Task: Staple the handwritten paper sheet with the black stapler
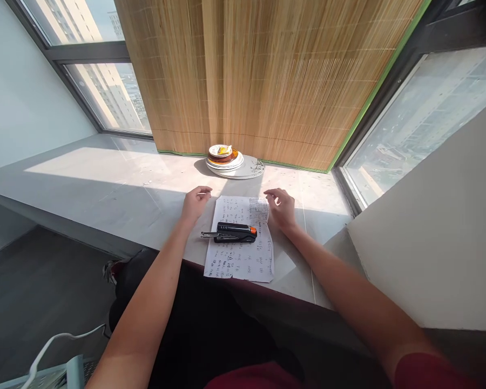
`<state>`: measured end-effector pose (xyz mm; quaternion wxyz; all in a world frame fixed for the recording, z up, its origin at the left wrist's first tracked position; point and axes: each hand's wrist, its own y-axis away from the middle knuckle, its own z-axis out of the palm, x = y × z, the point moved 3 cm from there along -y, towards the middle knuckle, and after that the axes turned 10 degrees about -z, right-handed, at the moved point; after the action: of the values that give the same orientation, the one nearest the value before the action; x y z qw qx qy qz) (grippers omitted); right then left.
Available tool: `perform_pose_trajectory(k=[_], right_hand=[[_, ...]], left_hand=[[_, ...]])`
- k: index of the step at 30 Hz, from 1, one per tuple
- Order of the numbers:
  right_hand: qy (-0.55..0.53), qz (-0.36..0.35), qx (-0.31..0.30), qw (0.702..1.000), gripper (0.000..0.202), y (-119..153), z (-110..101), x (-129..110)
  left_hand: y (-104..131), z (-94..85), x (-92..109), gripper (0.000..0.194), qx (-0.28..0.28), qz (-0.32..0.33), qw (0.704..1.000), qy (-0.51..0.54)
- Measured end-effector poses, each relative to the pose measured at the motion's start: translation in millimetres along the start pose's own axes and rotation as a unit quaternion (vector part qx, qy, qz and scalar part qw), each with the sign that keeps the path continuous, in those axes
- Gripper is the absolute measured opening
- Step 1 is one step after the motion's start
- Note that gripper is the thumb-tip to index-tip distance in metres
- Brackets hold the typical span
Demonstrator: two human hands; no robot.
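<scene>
Where the sunlit desk [105,178] runs under the window, the left hand [195,204] rests just beside the left edge of a printed sheet of paper [240,259], its grip loosely curled and holding nothing. A black stapler [235,233] with an orange tip lies across the paper, between the hands. The right hand [282,208] touches the paper's curled upper right corner, fingers bent. Behind, near the bamboo blind [267,75], stands a stack of plates [230,160].

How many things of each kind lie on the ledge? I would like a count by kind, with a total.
Sheet of paper: 1
Stapler: 1
Stack of plates: 1; the number of plates cannot be told
Total: 3
</scene>
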<state>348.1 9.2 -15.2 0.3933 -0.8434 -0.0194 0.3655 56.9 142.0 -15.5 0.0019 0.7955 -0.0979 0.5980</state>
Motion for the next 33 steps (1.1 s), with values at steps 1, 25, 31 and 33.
perform_pose_trajectory(k=[1, 25, 31, 33], right_hand=[[-0.016, 0.002, -0.026, 1.000, 0.028, 1, 3, -2], [-0.042, 0.113, -0.104, 0.987, 0.024, -4, -20, -10], [-0.150, -0.131, -0.221, 0.955, 0.036, 11, 4, -70], [-0.130, -0.224, -0.309, 0.915, 0.044, 24, 16, -85]], left_hand=[[0, -0.2, 0, 0.024, 0.001, -0.005, 1.000, 0.015], [18, 15.3, 9, 0.017, -0.141, 0.052, 0.976, -0.154], [15, 13.3, 17, 0.034, -0.106, 0.047, 0.992, -0.040], [15, 12.1, 19, 0.043, -0.095, 0.031, 0.995, -0.004]])
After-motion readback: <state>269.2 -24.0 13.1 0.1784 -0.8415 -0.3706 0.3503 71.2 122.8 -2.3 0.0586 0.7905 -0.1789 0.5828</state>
